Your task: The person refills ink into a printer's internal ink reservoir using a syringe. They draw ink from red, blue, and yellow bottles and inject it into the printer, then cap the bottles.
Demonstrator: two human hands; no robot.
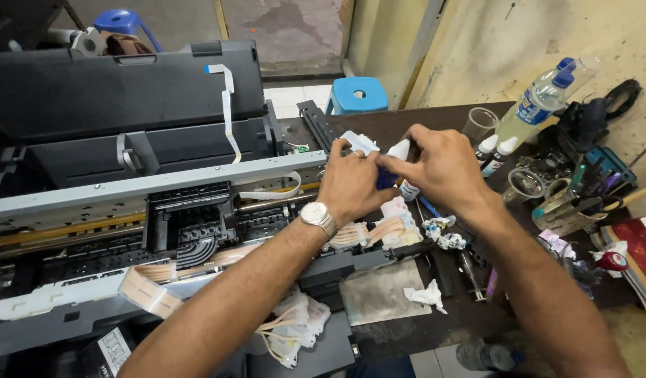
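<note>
**Two hands on a small ink bottle above an opened printer**

Nearest the camera, two bare forearms reach up from the lower edge, the left one crossing over the front of a dismantled black printer [127, 175]. A silver wristwatch [318, 217] sits on the left wrist. Below the arms, a bundle of pale tubes and small ink bags [295, 325] hangs at the printer's front edge, and a crumpled white tissue [426, 294] lies on the dark desk [449, 315] beside a grey pad.

The left hand [351, 183] is curled shut around the lower part of a small ink bottle [398, 150], whose body is mostly hidden behind the fingers. The right hand [442, 168] pinches closed on the bottle's white upper end. The bottle sits just past the printer's right end, over the desk, with its long axis roughly upright and leaning slightly; its white tip points up and away from the camera.

Around it, two more small bottles with white caps [494, 150] stand just to the right, near a clear plastic cup [479, 124]. A large clear bottle with a blue cap [540, 98] leans by the wall. A cluttered holder of tools [582, 185] fills the desk's right side. A blue stool [358, 94] stands on the floor beyond. A white ribbon cable [228, 112] hangs over the printer's raised lid.
</note>
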